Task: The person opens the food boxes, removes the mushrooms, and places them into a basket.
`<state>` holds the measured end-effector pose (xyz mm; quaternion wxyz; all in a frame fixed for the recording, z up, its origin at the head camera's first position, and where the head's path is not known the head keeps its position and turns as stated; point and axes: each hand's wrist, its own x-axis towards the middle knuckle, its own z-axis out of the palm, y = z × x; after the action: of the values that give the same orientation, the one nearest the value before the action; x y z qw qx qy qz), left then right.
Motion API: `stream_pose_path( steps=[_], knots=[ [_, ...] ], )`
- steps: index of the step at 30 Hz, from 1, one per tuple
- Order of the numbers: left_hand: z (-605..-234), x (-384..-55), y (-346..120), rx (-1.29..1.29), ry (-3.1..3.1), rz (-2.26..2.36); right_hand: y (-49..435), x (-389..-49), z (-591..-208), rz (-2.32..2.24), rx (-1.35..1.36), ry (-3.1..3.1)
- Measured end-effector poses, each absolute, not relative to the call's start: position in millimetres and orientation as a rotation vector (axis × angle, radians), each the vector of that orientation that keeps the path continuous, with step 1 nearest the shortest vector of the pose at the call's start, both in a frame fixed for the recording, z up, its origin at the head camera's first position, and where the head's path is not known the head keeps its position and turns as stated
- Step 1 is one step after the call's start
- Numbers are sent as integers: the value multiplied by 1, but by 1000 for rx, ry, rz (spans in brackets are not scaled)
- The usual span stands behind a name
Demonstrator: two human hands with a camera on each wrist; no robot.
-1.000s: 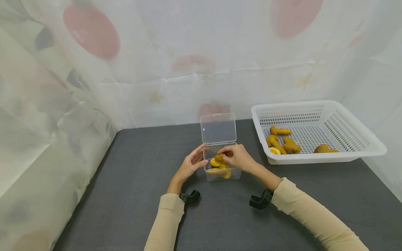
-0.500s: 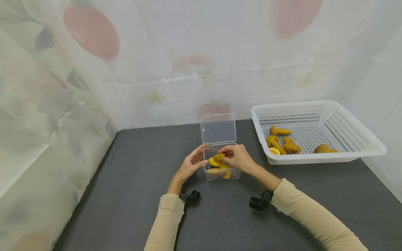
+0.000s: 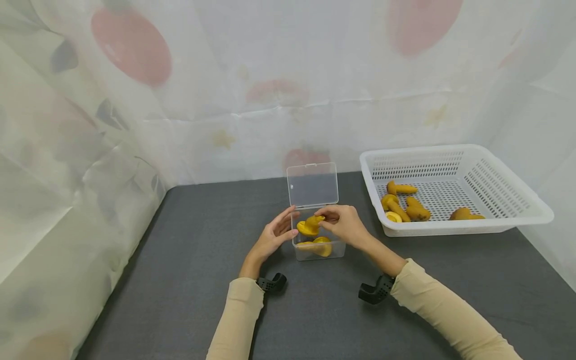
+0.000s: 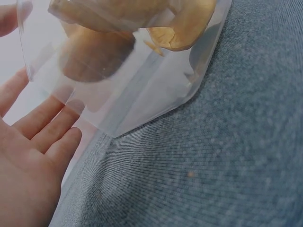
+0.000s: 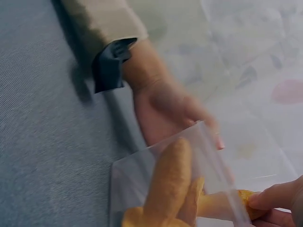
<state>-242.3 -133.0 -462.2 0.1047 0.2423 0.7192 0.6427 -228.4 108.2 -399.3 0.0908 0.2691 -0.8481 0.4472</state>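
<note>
In the head view, a small clear plastic box (image 3: 306,256) stands on the dark table with its lid (image 3: 313,185) tipped back. My left hand (image 3: 273,235) lies along the box's left side, thumb and fingers extended against it; the left wrist view shows its straight fingers (image 4: 52,125) by the clear wall. Over the box, my right hand (image 3: 345,226) pinches a yellow mushroom (image 3: 308,227) by the stem end, cap toward the left. Other mushrooms (image 3: 321,247) lie inside near the front wall; the right wrist view shows one mushroom (image 5: 170,177) standing steeply behind the wall.
A white perforated basket (image 3: 459,229) stands at the right, holding several mushrooms (image 3: 417,209) mostly in its left part. One mushroom (image 3: 465,214) sits apart near its front wall. A patterned curtain (image 3: 216,75) hangs behind the table.
My right hand has risen slightly, lifting and turning the pinched mushroom so that more of its cap and stem show. The left hand, box and basket have stayed in place.
</note>
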Motion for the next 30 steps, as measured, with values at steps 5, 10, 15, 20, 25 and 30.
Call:
stream_pose_path(
  steps=[5,10,15,20,25,30],
  knots=[
    [-461,-242,-133,696,2121,1891,113,-226,-392,1434,756,-2491],
    [-461,-242,-133,696,2111,1903,118,-225,-386,1509,714,-2459],
    [-462,-243,-133,710,2103,1912,125,-223,-384,1574,681,-2429],
    [-463,-242,-133,725,2094,1919,133,-221,-381,1660,646,-2371],
    [-464,-243,-134,729,2109,1911,140,-218,-374,1756,617,-2298],
    [-462,-242,-133,712,2115,1907,147,-216,-369,1807,595,-2230]
  ],
)
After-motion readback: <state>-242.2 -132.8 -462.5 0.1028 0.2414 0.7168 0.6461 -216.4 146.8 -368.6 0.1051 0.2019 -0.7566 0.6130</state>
